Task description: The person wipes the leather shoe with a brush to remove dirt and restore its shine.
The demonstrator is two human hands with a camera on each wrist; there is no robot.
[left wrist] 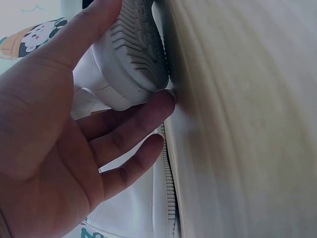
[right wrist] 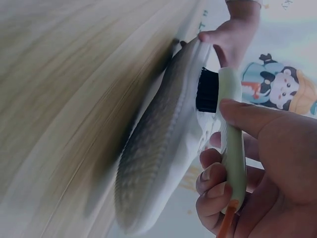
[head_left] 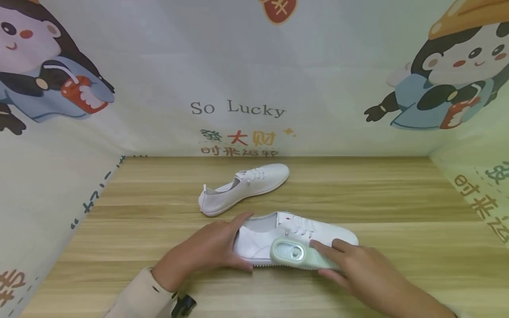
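A white lace-up shoe (head_left: 254, 245) lies in front of me, heel to the left and toe to the right. It leans so that part of its ridged sole (right wrist: 148, 153) faces me. My left hand (head_left: 210, 245) grips the heel, thumb on the near side and fingers round the far side. In my right hand (head_left: 358, 265) is a pale green brush (head_left: 290, 252), held by its handle with thumb and curled fingers. Its black bristles (right wrist: 207, 91) meet the shoe's near side in the right wrist view. An orange cord (right wrist: 228, 220) hangs from the handle end.
A second white shoe (head_left: 246, 187) rests farther back on the wood-grain table (head_left: 377, 190), toe pointing right. Printed cloth walls (head_left: 159, 88) with cartoon figures and lettering enclose the back and both sides. Something small and black (head_left: 184, 305) shows at my left sleeve.
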